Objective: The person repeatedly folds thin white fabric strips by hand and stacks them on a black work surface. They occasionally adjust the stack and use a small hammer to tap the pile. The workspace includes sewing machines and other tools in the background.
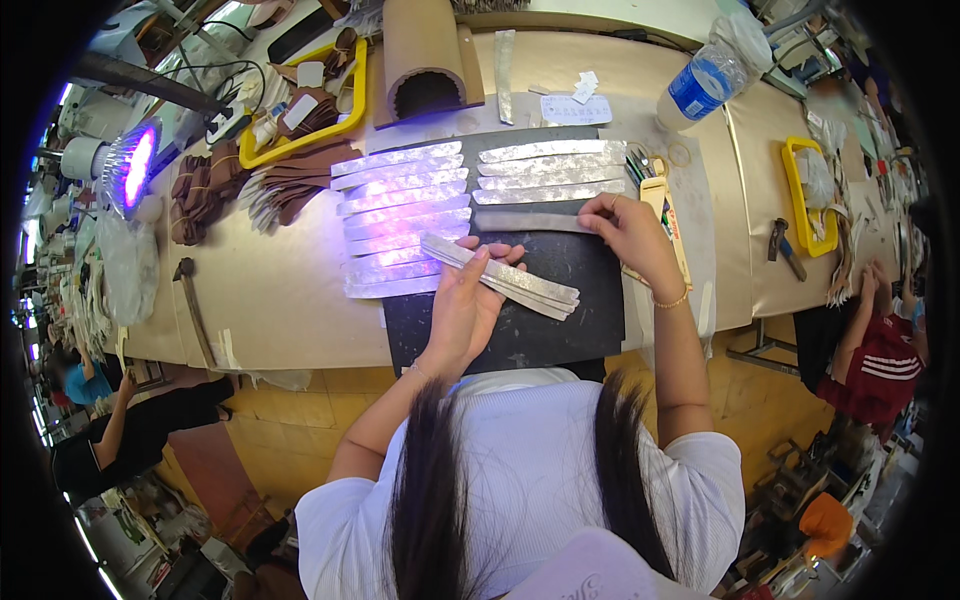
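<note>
My left hand (468,305) is closed round a small stack of silvery-grey strips (535,288), thumb on top, over the black mat (480,345). The fingers of my right hand (632,232) pinch the right end of a single grey strip (530,221), which lies across the mat, duller than the others. Beyond it, several mottled silvery strips (550,168) lie in a right-hand row, one below another. A longer left-hand row of similar strips (400,178) is partly lit purple.
A glowing purple lamp (138,172) stands at the left. Brown strap bundles (205,190), a yellow tray (358,105) and a hammer (192,300) lie nearby. A brown tube (425,50) is at the back, a water bottle (700,88) back right, and pens (640,165) right.
</note>
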`<state>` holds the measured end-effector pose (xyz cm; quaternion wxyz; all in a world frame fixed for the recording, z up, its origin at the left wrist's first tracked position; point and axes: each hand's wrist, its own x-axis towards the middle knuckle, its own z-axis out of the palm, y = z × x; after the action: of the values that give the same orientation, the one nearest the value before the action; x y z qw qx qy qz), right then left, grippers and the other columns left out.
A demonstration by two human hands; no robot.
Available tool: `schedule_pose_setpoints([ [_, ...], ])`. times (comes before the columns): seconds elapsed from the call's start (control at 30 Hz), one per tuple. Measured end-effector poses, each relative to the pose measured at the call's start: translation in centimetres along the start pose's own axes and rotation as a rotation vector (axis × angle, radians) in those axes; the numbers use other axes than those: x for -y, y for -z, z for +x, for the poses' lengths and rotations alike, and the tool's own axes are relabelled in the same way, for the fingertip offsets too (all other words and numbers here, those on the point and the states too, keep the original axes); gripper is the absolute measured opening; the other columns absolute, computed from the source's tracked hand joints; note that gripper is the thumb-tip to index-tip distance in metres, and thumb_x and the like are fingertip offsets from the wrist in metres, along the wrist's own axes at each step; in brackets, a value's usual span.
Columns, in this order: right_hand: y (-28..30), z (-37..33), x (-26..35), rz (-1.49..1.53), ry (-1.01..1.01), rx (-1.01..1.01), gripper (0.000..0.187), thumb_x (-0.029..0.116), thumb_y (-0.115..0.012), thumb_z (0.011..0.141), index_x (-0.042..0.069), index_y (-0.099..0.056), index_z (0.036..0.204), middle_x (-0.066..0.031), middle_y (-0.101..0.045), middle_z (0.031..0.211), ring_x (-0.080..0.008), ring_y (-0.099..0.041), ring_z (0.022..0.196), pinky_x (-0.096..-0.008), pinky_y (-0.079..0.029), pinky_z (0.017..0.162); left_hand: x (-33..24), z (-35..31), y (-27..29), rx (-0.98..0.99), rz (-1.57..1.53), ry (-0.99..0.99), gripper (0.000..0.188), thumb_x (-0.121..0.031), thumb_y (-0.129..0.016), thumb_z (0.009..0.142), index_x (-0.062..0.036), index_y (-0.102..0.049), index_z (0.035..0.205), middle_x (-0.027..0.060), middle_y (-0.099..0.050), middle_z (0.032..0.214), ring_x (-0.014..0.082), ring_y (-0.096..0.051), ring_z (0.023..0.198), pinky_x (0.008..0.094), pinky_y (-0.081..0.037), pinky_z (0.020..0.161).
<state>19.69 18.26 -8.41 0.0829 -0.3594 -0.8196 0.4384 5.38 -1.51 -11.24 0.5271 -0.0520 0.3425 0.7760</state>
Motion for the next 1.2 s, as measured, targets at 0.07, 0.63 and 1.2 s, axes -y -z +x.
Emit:
schedule_pose_setpoints([
  [0.07, 0.1, 1.2, -0.9, -0.022, -0.013, -0.003, 0.015, 0.016, -0.071, 0.085, 0.002, -0.071, 0.090, -0.0143, -0.071, 0.080, -0.0273, -0.068, 0.071, -0.0347, -0.051, 0.068, -0.1, -0.4, -0.2, -0.034, 0.025, 0.015, 0.023, -0.011, -0.046, 0.103, -0.0075, -0.038, 0.125, 0.0188, -0.058, 0.111, 0.0364, -0.058, 0.117, 0.0543, -0.045, 0.105],
  [0.63, -0.5, 2.4, 1.1, -0.519, 0.287, -0.407, 0.016, 0.019, -0.077, 0.077, 0.005, -0.069, 0.080, -0.0110, -0.065, 0.079, -0.0281, -0.064, 0.073, -0.0383, -0.049, 0.066, -0.6, 0.0, -1.2, 0.107, -0.053, 0.076, 0.035, -0.018, -0.039, 0.106, -0.0054, -0.035, 0.139, 0.0248, -0.042, 0.144, 0.0379, -0.041, 0.138, 0.0527, -0.038, 0.113],
  [1.2, -2.8, -3.3, 2.1, 0.243, -0.066, 0.155, 0.015, 0.011, -0.071, 0.085, 0.001, -0.061, 0.089, -0.0087, -0.064, 0.076, -0.0204, -0.060, 0.063, -0.0321, -0.048, 0.062, -0.5, 0.2, -1.0, 0.108, -0.063, 0.046, 0.047, -0.020, -0.040, 0.106, -0.0069, -0.027, 0.149, 0.0223, -0.034, 0.153, 0.0333, -0.033, 0.143, 0.0493, -0.031, 0.118],
])
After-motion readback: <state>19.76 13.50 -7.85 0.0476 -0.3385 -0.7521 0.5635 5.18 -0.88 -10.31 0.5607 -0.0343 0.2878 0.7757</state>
